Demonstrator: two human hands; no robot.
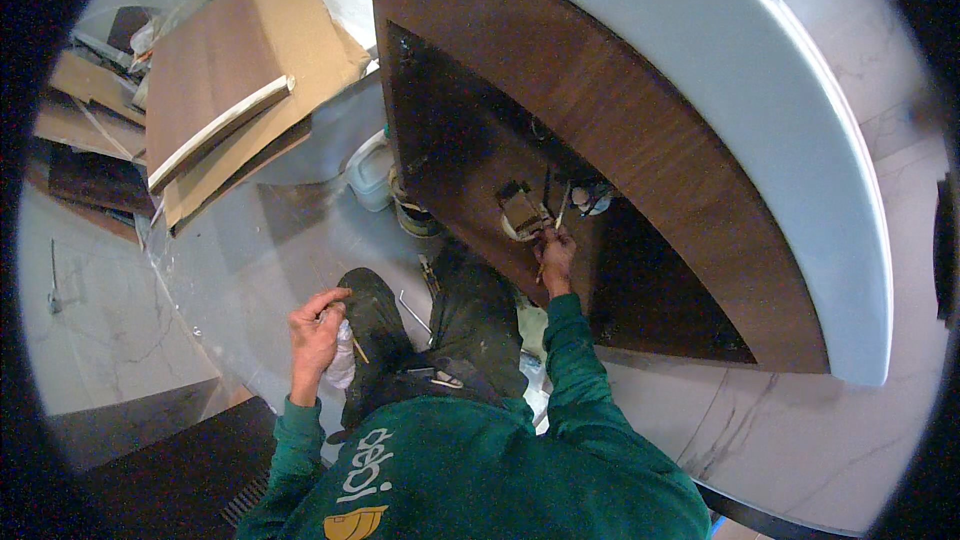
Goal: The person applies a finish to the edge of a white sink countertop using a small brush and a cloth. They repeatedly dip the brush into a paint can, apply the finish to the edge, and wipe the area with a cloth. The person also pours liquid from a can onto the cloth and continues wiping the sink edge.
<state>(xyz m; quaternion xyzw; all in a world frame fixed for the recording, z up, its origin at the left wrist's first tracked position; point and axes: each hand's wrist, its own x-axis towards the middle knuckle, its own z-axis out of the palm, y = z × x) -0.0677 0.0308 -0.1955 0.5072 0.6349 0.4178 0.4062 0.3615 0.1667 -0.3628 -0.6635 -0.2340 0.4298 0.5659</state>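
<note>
My right hand (557, 252) reaches into a dark brown cabinet (690, 145) with a curved front. Its fingers are closed around a thin stick-like tool (562, 208) with a pale end; the exact kind is too small to make out. Beside those fingers, a small container with a brownish block-like thing (522, 210) sits inside the cabinet, and a small whitish round object (592, 198) lies to its right. Over my left knee, my left hand (316, 332) is curled around a crumpled white rag (342, 360), with the index finger pointing out toward the knee.
A white curved top (800, 110) overhangs the cabinet. Brown panels and cardboard (225, 70) lean at the back left. A pale tub (372, 172) and a tin (414, 215) stand at the cabinet's left edge. An angled metal rod (414, 316) lies between my legs.
</note>
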